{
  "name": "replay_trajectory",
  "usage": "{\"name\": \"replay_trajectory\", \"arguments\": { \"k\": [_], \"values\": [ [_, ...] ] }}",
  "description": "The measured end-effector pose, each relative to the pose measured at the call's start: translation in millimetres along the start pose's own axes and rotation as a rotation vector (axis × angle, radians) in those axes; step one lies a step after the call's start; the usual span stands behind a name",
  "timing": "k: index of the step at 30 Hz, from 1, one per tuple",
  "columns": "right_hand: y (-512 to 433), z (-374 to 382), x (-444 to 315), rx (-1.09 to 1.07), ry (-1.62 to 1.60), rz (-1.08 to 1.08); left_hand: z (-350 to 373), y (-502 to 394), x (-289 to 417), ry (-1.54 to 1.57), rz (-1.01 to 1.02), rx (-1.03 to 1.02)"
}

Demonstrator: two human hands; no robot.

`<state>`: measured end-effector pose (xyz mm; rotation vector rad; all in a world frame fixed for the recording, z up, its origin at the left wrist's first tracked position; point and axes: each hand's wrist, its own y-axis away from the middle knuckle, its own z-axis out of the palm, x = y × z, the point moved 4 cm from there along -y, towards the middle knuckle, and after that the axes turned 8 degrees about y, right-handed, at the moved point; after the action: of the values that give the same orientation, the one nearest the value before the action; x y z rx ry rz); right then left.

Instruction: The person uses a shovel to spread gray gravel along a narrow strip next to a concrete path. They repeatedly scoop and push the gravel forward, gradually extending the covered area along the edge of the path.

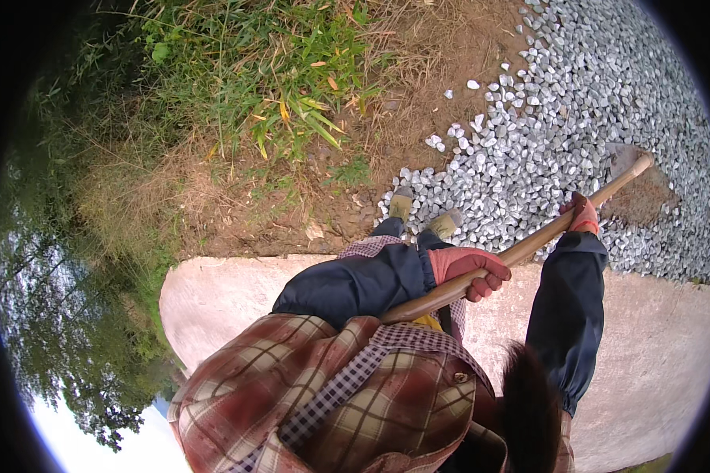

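Observation:
A long wooden handle (538, 239) runs diagonally from beside my waist out over the gravel. My left hand (470, 273), in a reddish work glove, is closed around its nearer part. Farther along, my right hand (581, 213), also in a reddish glove, grips the same handle. At the far end a greyish metal blade (622, 158), seemingly a hoe's, lies against the grey crushed stone (509, 195); part of it is hidden by the handle or stones. Just beside the blade shows a brown patch of soil (642, 198).
My shoes (444, 223) stand at the gravel's edge. A pale concrete strip (645, 331) runs below and behind them. Bare soil and dry grass (414, 65) border the stones, with green leafy plants (307, 88) farther left. Trees (53, 331) stand at the far left.

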<state>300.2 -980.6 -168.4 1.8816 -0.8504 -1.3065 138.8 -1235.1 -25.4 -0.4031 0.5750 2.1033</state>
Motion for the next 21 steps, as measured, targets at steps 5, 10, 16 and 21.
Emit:
{"name": "replay_trajectory", "arguments": {
  "k": [5,10,16,21],
  "values": [
    [7.7,-10.7,-4.4,-0.004,-0.042,-0.042,9.4,-8.7,-7.5,-0.078,0.034,0.086],
    [12.2,-5.1,18.0,0.061,-0.227,-0.01,-13.5,-2.1,-4.5,-0.133,0.022,0.099],
    [28.8,42.2,75.0,0.174,-0.287,-0.043,-95.4,48.2,-8.3,-0.178,0.04,0.137],
    [70.0,99.0,126.2,0.214,-0.215,-0.1,-151.1,119.9,-27.8,-0.037,-0.008,-0.024]
  ]
}}
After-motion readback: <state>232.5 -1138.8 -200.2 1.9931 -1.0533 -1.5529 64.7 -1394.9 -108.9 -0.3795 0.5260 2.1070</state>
